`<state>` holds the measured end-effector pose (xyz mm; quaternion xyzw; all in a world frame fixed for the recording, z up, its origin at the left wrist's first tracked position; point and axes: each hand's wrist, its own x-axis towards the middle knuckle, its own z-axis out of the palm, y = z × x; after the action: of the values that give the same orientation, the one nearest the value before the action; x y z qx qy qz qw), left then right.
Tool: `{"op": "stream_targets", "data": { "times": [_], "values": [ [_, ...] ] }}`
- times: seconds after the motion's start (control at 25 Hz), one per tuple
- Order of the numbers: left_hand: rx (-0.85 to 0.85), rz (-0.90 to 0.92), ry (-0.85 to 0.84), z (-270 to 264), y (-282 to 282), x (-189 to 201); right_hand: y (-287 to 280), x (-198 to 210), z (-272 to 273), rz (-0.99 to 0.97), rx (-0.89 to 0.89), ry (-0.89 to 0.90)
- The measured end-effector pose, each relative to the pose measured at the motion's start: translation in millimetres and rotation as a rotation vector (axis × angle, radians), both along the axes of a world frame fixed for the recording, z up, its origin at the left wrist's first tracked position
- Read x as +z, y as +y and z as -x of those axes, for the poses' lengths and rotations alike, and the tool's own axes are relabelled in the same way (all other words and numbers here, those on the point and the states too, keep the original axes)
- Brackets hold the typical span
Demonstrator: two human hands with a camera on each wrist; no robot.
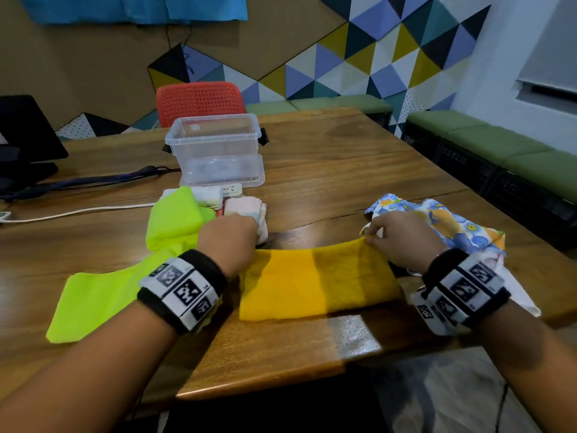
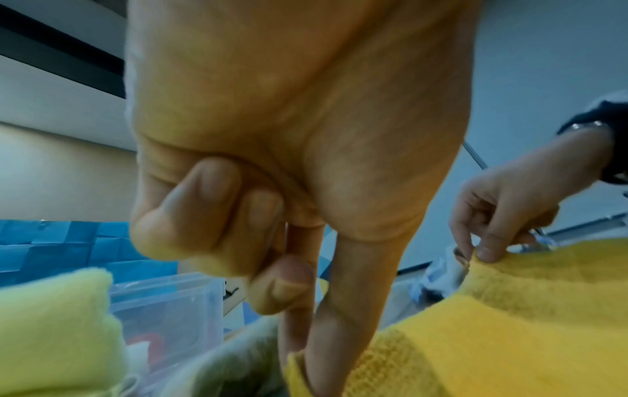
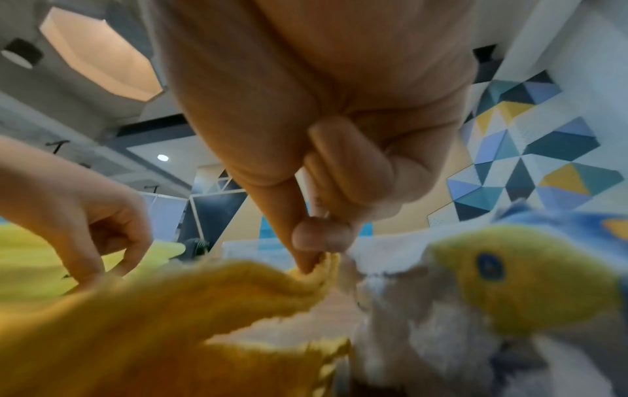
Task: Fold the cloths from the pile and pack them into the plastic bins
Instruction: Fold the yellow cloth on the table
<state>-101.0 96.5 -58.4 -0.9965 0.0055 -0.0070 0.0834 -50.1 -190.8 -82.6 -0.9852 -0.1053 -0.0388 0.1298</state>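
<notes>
My right fingers (image 3: pixel 306 257) pinch the far right corner of the yellow cloth (image 1: pixel 315 282); my left hand (image 1: pixel 229 237) pinches the far left corner, other fingers curled. The cloth lies flat on the bench (image 1: pixel 343 157), far edge lifted. To fold it well I'd keep the edge taut, bring it evenly to the near edge, and match the corners. It's fuzzy, thick, rectangular. The clear plastic bin (image 1: pixel 215 142) sits beyond; a smooth lime cloth (image 1: pixel 93 301) lies left, a floral cloth (image 1: pixel 452 223) right.
</notes>
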Motion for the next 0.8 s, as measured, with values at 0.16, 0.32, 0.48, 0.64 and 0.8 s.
{"op": "stream_targets", "data": {
  "times": [0.16, 0.32, 0.48, 0.64, 0.8],
  "values": [
    [-0.058, 0.01, -0.024, 3.0, -3.8, -7.6, 11.9, -5.5, 5.0, -0.003, -0.029, -0.033],
    [-0.232, 0.264, 0.215, 15.1, -5.9, -14.9, 21.9, 1.0, 32.3, 0.081, 0.197, 0.074],
    [-0.261, 0.207, 0.361, 36.6, -12.7, -26.2, 31.2, -12.5, 47.7, 0.296, 0.303, 0.247],
    [-0.275, 0.198, 0.357, 55.1, -14.5, -17.5, 33.3, -16.1, 51.5, 0.221, 0.346, 0.212],
    [-0.254, 0.395, 0.409, 68.1, -15.5, -15.3, 44.8, -10.6, 99.1, 0.116, 0.542, 0.121]
  ]
}}
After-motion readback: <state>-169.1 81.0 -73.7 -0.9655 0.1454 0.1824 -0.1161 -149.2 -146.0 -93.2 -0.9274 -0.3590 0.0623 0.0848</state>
